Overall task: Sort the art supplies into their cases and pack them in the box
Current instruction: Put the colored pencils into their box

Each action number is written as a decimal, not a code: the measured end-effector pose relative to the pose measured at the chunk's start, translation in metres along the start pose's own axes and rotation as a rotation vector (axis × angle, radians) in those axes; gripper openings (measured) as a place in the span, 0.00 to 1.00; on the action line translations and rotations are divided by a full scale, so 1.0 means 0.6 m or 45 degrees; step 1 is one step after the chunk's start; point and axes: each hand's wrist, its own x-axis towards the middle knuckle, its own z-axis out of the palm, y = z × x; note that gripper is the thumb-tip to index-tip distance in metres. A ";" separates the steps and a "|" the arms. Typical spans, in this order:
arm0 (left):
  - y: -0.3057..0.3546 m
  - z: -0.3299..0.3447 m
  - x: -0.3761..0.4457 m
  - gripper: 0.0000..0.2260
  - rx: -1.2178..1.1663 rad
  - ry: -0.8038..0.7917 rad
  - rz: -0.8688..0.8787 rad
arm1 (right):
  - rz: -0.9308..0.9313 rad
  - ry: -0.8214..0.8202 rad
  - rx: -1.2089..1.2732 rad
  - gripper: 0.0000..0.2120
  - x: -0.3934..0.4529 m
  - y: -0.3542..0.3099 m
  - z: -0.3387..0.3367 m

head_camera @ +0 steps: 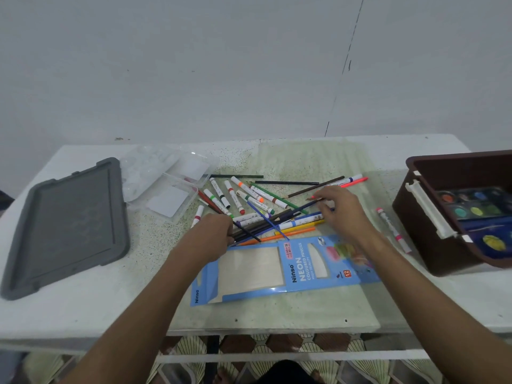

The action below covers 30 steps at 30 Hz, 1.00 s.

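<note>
Landmark: blue pencil case [279,268], flat on the bench [83,306], long axis left-right, printed "NEON COLOURED PENCILS", window side up.

Left hand [214,234] just beyond the case's far-left edge, fingers closed around a bundle of pencils [266,225]. Bundle fans out rightward and slightly away; blunt ends in the fist, long axes roughly parallel to the case's far edge. An orange pencil [279,236] and a yellow one [299,227] lie nearest the case.

Right hand [339,210] beyond the case's right half, fingers curled down and pinching a red-tipped pencil [315,199], tip pointing left.

Markers [235,196] scattered further beyond the case, mostly pointing away and slightly left. Clear plastic case [169,184] beyond-left of the case, open. Grey lid [66,225] far left. One pink-capped marker [392,228] right of the case, long axis running near-far. Brown box [432,217] far right, holding a watercolour palette [468,203].
</note>
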 end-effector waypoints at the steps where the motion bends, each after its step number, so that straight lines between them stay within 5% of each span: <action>1: 0.001 0.000 0.001 0.06 0.004 -0.009 0.010 | -0.010 -0.039 -0.047 0.10 0.017 0.014 -0.001; 12: -0.020 -0.015 0.008 0.06 0.136 -0.079 0.065 | 0.005 -0.372 -0.619 0.13 0.101 0.062 -0.046; 30: -0.056 -0.050 0.002 0.09 0.152 0.090 0.060 | -0.034 -0.370 -0.529 0.05 0.128 0.054 -0.054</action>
